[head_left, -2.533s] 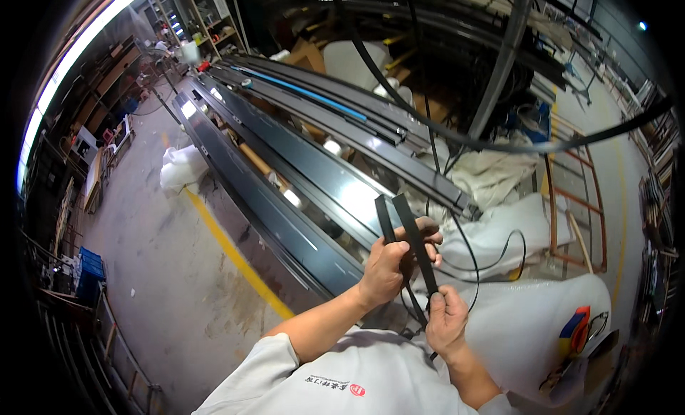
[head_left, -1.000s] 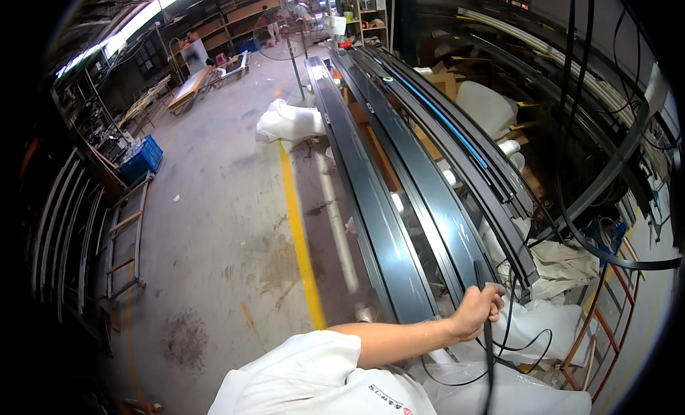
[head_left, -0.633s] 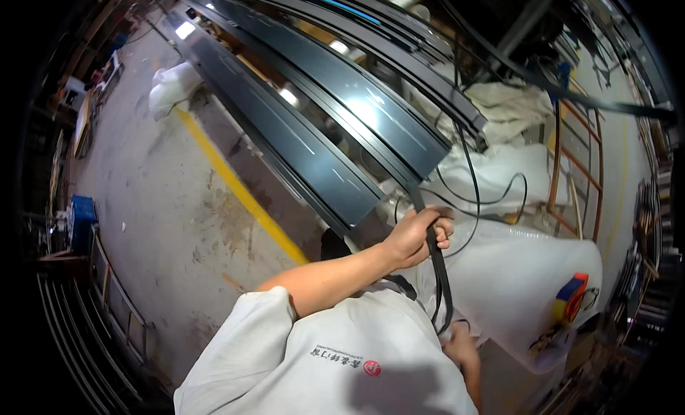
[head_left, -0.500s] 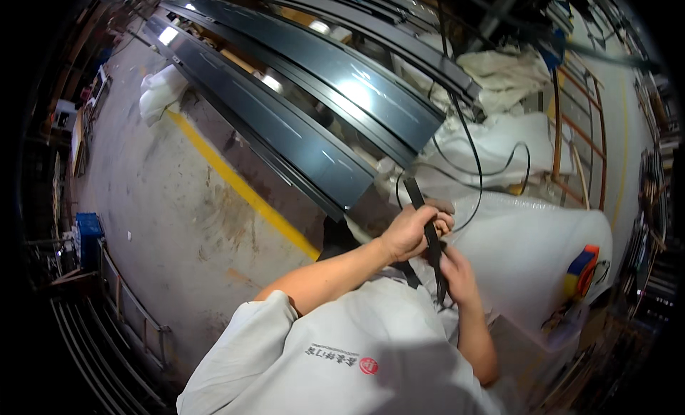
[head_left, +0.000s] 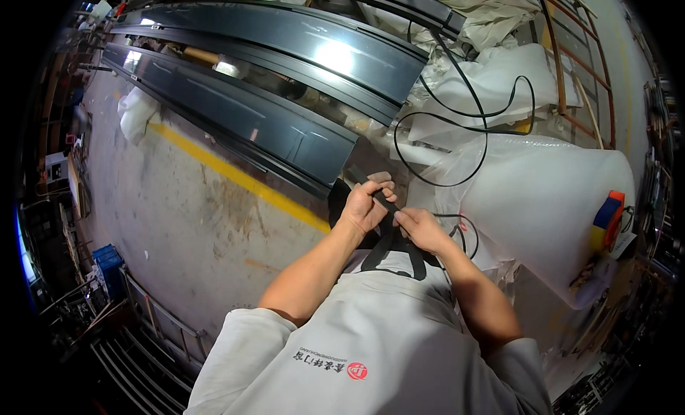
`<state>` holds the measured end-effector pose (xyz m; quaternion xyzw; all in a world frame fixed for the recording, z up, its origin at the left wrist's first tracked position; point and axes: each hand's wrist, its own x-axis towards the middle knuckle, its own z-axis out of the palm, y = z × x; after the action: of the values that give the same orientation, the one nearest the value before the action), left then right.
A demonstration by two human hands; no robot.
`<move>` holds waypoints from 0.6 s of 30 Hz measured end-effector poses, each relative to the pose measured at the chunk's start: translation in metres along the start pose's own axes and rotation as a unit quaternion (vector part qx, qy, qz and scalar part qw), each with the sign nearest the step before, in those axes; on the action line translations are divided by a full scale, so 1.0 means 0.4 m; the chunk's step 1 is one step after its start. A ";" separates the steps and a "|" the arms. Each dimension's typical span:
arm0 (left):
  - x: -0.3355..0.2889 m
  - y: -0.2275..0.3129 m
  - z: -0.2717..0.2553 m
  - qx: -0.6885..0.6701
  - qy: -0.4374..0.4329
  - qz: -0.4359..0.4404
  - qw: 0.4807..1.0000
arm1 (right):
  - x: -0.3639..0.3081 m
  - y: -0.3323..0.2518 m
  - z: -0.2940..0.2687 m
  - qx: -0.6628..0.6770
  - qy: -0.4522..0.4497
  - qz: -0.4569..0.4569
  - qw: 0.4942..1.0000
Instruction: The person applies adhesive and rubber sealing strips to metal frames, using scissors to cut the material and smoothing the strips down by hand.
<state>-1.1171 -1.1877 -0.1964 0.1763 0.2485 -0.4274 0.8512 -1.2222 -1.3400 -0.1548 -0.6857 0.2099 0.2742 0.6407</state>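
A flat black strip [head_left: 386, 201] runs slantwise between my hands, close in front of my body. My left hand [head_left: 367, 206] is closed round its upper part, with the strip's end sticking out toward the metal profiles. Just below and to the right, my right hand [head_left: 422, 228] pinches the strip between thumb and fingers. Under the hands, a black band [head_left: 392, 269] loops over the front of my grey shirt. Ahead on the left lie long dark grey metal profiles [head_left: 285, 133]; the nearest one's end is just beyond my left hand.
A thin black strip [head_left: 488, 115] curls in loops over white wrapping at the right. Beside it lies a big roll of white foam wrap [head_left: 549, 201], with a blue, red and yellow object [head_left: 609, 219] on it. A rusty metal frame [head_left: 571, 65] stands behind. A yellow line [head_left: 235, 174] crosses the floor.
Both hands have moved left and slightly up in view with the black strip, which now tilts more. My right hand has come up closer beside the left. The whole view has shifted a little.
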 end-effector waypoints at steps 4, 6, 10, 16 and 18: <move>0.013 0.020 -0.047 -0.054 -0.012 0.006 0.998 | 0.033 -0.005 0.020 -0.012 0.010 -0.007 1.000; 0.012 0.027 -0.045 -0.031 0.001 0.020 0.999 | 0.048 0.010 0.026 -0.018 0.026 -0.015 0.999; 0.004 0.038 -0.051 -0.042 -0.037 0.053 0.997 | 0.062 -0.027 0.022 -0.054 0.027 -0.015 0.998; -0.014 -0.005 0.003 0.126 0.126 0.095 0.979 | 0.166 -0.127 0.029 -0.219 0.079 -0.171 0.957; -0.016 -0.007 -0.013 0.122 0.123 0.111 0.979 | 0.181 -0.139 0.028 -0.227 0.024 -0.139 0.964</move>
<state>-1.1240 -1.1824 -0.1971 0.3567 0.2764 -0.3325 0.8281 -1.1327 -1.3193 -0.1592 -0.8417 0.0602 0.2065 0.4952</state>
